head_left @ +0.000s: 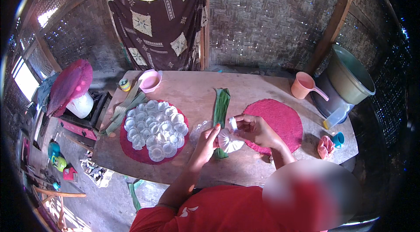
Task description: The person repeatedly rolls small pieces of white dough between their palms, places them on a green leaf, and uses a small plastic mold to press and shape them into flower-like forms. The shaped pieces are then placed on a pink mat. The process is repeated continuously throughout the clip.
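My left hand (207, 145), its fingers closed, grips the left edge of a white pleated paper cup (230, 142) over the table's near middle. From the other side my right hand (257, 132) pinches at the same paper, where a small white piece (233, 123) stands up by its fingertips. Whether this is one cup or a stack cannot be made out. Beneath the hands lies a long green leaf strip (222, 103), with crumpled clear plastic (200, 133) beside it. To the left, many white cups (154, 127) crowd a round red mat (131, 155).
Another round red mat (280, 122) lies to the right on the wooden table (188, 85). A pink dipper (304, 87), a blue cup (337, 139) and a large bucket (350, 74) stand farther right. Back left are a pink bowl (150, 80), a small tin (125, 85) and folded leaves (127, 109).
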`<action>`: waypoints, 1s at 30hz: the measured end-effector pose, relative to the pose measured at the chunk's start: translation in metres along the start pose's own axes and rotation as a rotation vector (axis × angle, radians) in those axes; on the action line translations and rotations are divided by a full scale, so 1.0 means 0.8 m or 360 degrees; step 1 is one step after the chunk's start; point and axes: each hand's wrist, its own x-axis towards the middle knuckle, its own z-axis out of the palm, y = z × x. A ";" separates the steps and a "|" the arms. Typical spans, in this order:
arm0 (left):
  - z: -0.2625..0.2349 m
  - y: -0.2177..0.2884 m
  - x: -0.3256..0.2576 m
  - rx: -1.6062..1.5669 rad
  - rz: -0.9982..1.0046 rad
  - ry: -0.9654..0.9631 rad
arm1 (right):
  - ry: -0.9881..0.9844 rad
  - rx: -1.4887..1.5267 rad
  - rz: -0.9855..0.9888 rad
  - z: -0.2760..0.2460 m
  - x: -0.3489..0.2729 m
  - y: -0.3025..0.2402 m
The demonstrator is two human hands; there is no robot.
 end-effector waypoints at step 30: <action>0.027 0.024 -0.020 0.1626 0.1022 0.0033 | -0.0014 -0.0643 0.0023 0.007 -0.007 -0.037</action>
